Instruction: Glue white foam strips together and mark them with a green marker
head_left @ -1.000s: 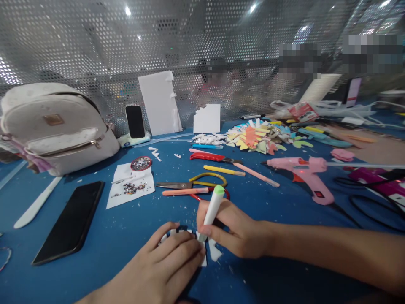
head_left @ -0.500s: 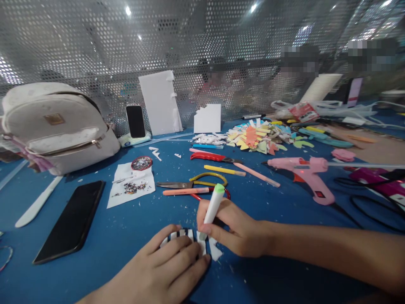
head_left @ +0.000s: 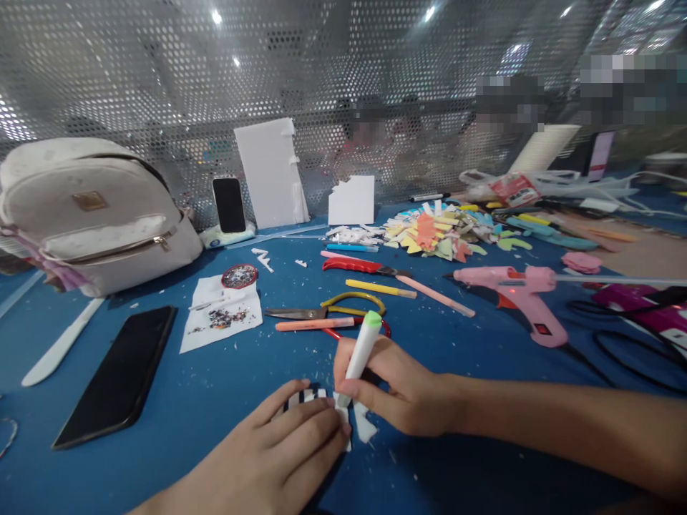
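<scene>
Right hand (head_left: 402,390) is gripping a white marker (head_left: 362,357), thumb and fingers closed on the barrel, green end up, lower end at the white strips (head_left: 320,393). Left hand (head_left: 293,447) is covering most of the strips on the blue table (head_left: 215,415); can't tell if it's pinching any. Scissors (head_left: 300,313) are lying just beyond, orange pen (head_left: 314,325) crossing their handles.
</scene>
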Tool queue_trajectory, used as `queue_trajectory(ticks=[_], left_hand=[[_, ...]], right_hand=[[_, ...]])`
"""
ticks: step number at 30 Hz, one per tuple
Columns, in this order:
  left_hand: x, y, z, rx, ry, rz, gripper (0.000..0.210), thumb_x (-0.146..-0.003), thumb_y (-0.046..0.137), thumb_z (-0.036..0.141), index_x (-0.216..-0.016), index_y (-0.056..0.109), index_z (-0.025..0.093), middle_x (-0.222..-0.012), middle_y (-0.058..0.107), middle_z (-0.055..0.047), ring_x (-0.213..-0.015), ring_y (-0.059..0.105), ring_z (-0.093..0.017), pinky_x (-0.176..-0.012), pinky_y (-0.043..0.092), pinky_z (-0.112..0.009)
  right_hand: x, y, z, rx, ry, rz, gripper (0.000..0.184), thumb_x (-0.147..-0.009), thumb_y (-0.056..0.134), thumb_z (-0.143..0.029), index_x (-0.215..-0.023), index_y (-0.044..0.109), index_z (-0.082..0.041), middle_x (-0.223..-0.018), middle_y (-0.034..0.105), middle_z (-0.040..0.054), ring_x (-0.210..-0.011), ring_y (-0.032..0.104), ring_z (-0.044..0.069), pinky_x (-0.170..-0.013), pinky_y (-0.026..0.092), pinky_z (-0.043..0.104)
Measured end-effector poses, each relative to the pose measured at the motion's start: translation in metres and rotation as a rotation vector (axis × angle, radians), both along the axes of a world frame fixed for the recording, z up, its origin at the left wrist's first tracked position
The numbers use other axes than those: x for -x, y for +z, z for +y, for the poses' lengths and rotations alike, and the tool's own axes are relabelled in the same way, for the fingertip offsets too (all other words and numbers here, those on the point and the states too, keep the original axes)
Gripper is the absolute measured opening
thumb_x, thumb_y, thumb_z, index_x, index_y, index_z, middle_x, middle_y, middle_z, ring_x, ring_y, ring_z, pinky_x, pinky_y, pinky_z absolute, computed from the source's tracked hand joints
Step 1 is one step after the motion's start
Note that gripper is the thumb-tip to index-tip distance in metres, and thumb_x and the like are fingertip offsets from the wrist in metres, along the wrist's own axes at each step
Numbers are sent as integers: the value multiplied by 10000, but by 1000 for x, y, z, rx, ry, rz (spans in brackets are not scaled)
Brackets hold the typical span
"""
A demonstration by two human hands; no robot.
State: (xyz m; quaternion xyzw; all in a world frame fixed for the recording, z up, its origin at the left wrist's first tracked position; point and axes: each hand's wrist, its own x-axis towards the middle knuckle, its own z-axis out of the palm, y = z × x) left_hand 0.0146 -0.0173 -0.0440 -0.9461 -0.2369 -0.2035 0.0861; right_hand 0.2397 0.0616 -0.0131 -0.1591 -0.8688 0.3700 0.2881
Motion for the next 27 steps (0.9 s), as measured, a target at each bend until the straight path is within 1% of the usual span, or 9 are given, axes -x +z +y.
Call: queue_trajectory(ticks=[4, 9, 13, 17, 19, 21, 22, 24, 27], left_hand=[[1, 0, 0, -21, 5, -15, 523, -1017, 323, 488, -1299, 579, 130, -1255, 648, -60, -1266, 511, -167, -1241, 128, -398], [-1, 0, 2, -3, -23, -15, 519, -1025, 317, 473, -1299, 580, 120, -1263, 650, -36, -1255, 518, -170, -1243, 85, -389], [-2, -1, 1, -24, -11, -37, 527, -1023, 301, 481, -1271, 599, 124, -1247, 662, -37, -1239, 535, -169, -1244, 94, -389], [-1, 18, 2, -33, -18, 2, 510, -1026, 315, 479, -1252, 615, 134, -1206, 689, -12, -1178, 579, -157, -1242, 82, -374], [0, 30, 4, 30, -43, 165, 515, -1004, 387, 503, -1308, 575, 132, -1281, 657, 1, -1211, 566, -143, -1234, 26, -336], [1, 34, 5, 25, -54, 184, 503, -1000, 407, 501, -1307, 579, 142, -1264, 667, 17, -1191, 576, -140, -1229, 3, -329], [1, 33, 6, 31, -43, 185, 509, -1007, 384, 504, -1310, 578, 145, -1260, 667, 19, -1195, 571, -144, -1232, 8, -333], [0, 23, 5, -34, -32, 34, 543, -1024, 286, 512, -1276, 608, 154, -1204, 689, 12, -1168, 574, -158, -1241, 54, -365], [0, 6, 4, -35, -30, 4, 576, -1022, 258, 529, -1296, 594, 150, -1221, 675, 1, -1189, 548, -177, -1242, 95, -384]], right_hand=[[0, 0, 1, -14, 0, -11, 180, -964, 447, -224, -828, 551, -168, -730, 595, 12, -627, 531, 119, -630, 448, 239], [0, 0, 0, -30, -5, 1, 182, -965, 443, -229, -828, 546, -170, -739, 599, 18, -631, 539, 125, -640, 447, 242], [1, 0, 0, -35, -6, 1, 179, -966, 446, -224, -828, 547, -170, -738, 597, 17, -639, 544, 126, -640, 444, 240], [1, 0, 0, -33, -5, 2, 175, -960, 452, -218, -823, 550, -168, -740, 593, 13, -642, 546, 122, -638, 440, 239], [1, -1, 0, -24, -7, 12, 176, -956, 455, -217, -816, 550, -167, -729, 585, 7, -629, 534, 115, -631, 436, 235], [1, -1, 0, -18, -9, 15, 177, -956, 456, -218, -816, 551, -166, -727, 583, 6, -626, 530, 113, -625, 434, 234], [1, -1, 0, -19, -9, 11, 177, -957, 455, -219, -819, 552, -165, -729, 586, 8, -629, 533, 115, -625, 435, 234], [1, -1, 1, -27, -7, -1, 177, -961, 451, -218, -826, 552, -166, -739, 594, 14, -643, 543, 120, -634, 441, 238], [0, -1, 1, -43, -1, 4, 177, -966, 444, -217, -834, 552, -168, -746, 596, 17, -648, 550, 123, -643, 446, 243]])
